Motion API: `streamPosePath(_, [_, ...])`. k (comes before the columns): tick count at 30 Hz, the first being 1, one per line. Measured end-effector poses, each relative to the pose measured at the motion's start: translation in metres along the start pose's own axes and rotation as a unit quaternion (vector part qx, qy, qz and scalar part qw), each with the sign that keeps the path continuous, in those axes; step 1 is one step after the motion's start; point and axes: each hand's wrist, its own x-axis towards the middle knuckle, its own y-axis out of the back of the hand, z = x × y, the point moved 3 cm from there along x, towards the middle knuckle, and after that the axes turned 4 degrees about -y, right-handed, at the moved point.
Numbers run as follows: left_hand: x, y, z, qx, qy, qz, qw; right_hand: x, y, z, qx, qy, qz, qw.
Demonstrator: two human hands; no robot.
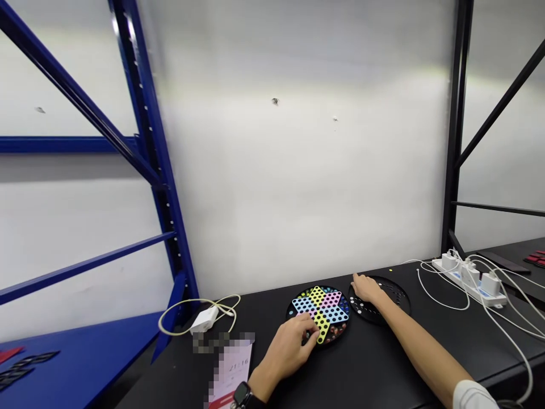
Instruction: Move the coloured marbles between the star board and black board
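A round Chinese checkers board point(322, 330) lies on the black table, with a yellow, pink and light-blue star and coloured marbles around its edge. My left hand point(292, 342) is over its near-left part, thumb and fingers curled together; anything between them is hidden. To the right lies a round black tray or lid point(406, 304) with several small white pieces or holes on it. My right hand point(367, 288) reaches over its far-left part, fingers together and pointing down. What those fingertips hold, if anything, cannot be made out.
A phone point(232, 366) and a white charger point(205, 319) with a looped cable lie at left. On the right is a white power strip point(472, 281) with plugs and trailing cables. A blue rack post point(159, 170) and a black post point(455, 130) flank the white wall.
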Motion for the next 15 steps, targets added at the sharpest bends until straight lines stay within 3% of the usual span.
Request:
streamPosePath(6, [-0.001,-0.004,0.001,0.002,-0.012,0.002,1.0,0.001,-0.003,-0.011,-0.037,0.02,-0.041,0.998])
streamPosePath(10, [0.0,-0.004,0.0,-0.002,-0.015,0.005,1.0,0.008,-0.003,-0.012,0.004,0.002,-0.074,0.997])
streamPosePath(15, [-0.002,-0.003,0.001,0.002,-0.023,0.022,0.999,0.017,0.006,0.008,0.127,-0.021,-0.089,0.988])
